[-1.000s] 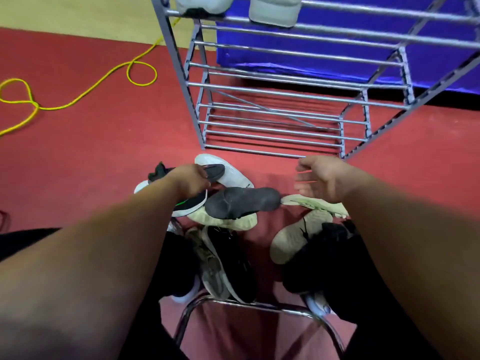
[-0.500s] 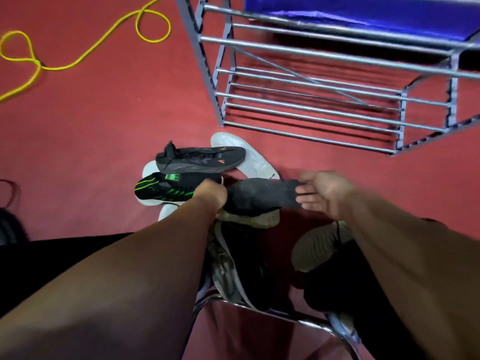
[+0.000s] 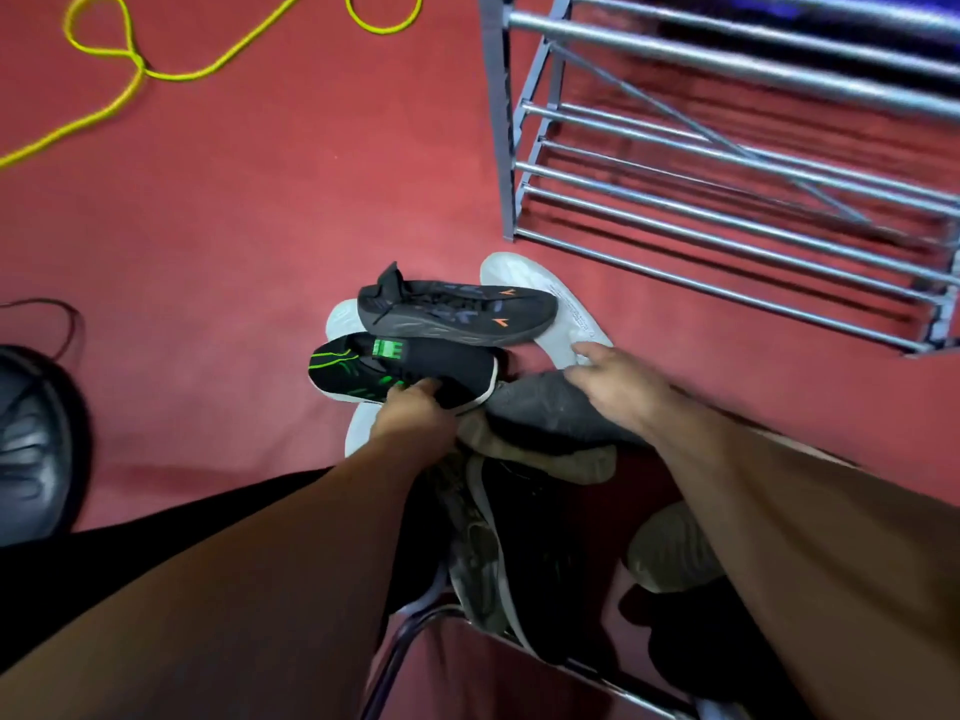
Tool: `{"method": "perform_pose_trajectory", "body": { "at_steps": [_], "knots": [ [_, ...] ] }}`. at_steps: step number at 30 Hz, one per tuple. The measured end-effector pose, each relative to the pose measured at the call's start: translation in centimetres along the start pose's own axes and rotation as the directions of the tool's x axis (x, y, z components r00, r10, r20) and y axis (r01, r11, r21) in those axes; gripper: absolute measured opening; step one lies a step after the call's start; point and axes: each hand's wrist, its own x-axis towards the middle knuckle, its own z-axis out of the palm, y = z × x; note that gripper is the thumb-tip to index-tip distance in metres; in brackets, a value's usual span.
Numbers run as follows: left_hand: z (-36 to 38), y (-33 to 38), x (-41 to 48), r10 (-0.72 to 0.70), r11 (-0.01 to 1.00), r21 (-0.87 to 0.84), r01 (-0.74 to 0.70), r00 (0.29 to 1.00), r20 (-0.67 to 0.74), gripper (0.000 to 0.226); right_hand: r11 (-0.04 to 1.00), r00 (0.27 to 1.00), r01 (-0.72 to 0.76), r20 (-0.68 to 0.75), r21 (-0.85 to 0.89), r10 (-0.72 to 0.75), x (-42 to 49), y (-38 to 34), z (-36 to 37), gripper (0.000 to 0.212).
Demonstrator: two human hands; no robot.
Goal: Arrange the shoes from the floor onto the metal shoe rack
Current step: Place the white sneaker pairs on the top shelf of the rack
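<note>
— Head view, hands first: what has the left grip [image 3: 415, 418] got?
— Its fingers are curled onto the near edge of the black shoe with green stripes [image 3: 363, 363], pinching it by the opening. That shoe lies on top of the pile on the red floor [image 3: 218, 226].
— And the right grip [image 3: 618, 387]?
— It's laid over the grey shoe [image 3: 540, 415] just beside, fingers fairly straight, one fingertip reaching the white shoe [image 3: 519, 275]. It's blurred, but I see no closed hold.
— What's around them?
— A black shoe with orange marks [image 3: 457, 314] sits just behind the green one, resting across the white shoe. More shoes are heaped nearer the person. The metal shoe rack [image 3: 496, 148] stands up and to the right, apart from the pile.
— So which step is this?
— Picking up, I'd say: one shoe gripped, not yet lifted clear. Next it likely needs raising free of its neighbours, then carrying right and setting sole-down across the bars so it doesn't tip through the gaps
</note>
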Motion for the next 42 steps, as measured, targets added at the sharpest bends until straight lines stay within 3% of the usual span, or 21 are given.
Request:
{"method": "perform_pose_trajectory", "body": {
  "at_steps": [3,6,9,12,15,17,19,23,26,31,34,38,42],
  "knots": [
    [-0.4,0.2,-0.1,0.079,0.988,0.135,-0.079,0.997,0.009,0.043,0.969,0.998,0.054,0.028,-0.240,-0.049,0.5,0.0,1.6,0.056],
    [-0.9,0.4,-0.4,0.067,0.969,0.231,-0.090,0.992,0.104,0.046,0.953,1.000,0.011,0.017,-0.303,-0.006,0.6,-0.7,1.3,0.058],
    [-0.1,0.4,-0.8,0.060,0.941,0.314,-0.124,0.977,0.203,0.053,0.971,0.999,-0.042,-0.008,-0.237,0.041,0.6,-1.2,0.6,0.052],
    [0.4,0.7,-0.4,0.092,0.917,0.358,-0.176,0.967,0.240,0.053,0.973,0.985,-0.124,-0.139,-0.195,0.098,0.9,-0.4,0.2,0.026],
    [-0.5,0.9,0.4,0.087,0.930,0.327,-0.169,0.964,0.250,0.043,0.973,0.948,-0.232,-0.227,-0.012,0.224,1.0,0.1,-0.3,0.042],
    [-0.5,0.4,0.9,0.077,0.960,0.254,-0.117,0.984,0.162,0.030,0.960,0.943,-0.276,-0.179,0.057,0.282,1.5,0.1,-0.7,0.043],
    [-0.1,0.2,1.0,0.072,0.970,0.229,-0.085,0.995,0.063,0.033,0.942,0.939,-0.306,-0.122,0.134,0.322,2.1,0.1,-0.8,0.037],
    [1.1,1.8,1.8,0.284,0.933,0.267,-0.240,0.949,-0.137,0.043,0.908,0.944,-0.307,-0.026,0.285,0.328,3.1,0.5,-0.3,0.038],
    [1.9,3.6,3.0,0.352,0.912,0.285,-0.294,0.919,-0.180,0.037,0.889,0.943,-0.296,-0.044,0.349,0.331,3.2,0.8,0.1,0.036],
    [1.8,4.6,4.5,0.237,0.910,0.361,-0.205,0.971,-0.045,0.038,0.810,0.946,-0.263,-0.023,0.525,0.323,2.9,0.6,0.0,0.014],
    [2.6,4.4,4.1,0.240,0.886,0.411,-0.214,0.971,-0.010,0.035,0.812,0.954,-0.262,0.014,0.521,0.299,2.9,0.0,0.2,0.005],
    [2.5,4.5,4.0,0.190,0.856,0.470,-0.216,0.976,0.103,0.044,0.864,0.945,-0.297,-0.007,0.408,0.328,3.6,-0.5,1.5,0.019],
    [4.0,5.6,4.2,0.110,0.796,0.577,-0.183,0.981,0.159,0.053,0.833,0.944,-0.301,0.024,0.464,0.328,4.0,-0.5,1.8,0.019]
  ]
}}
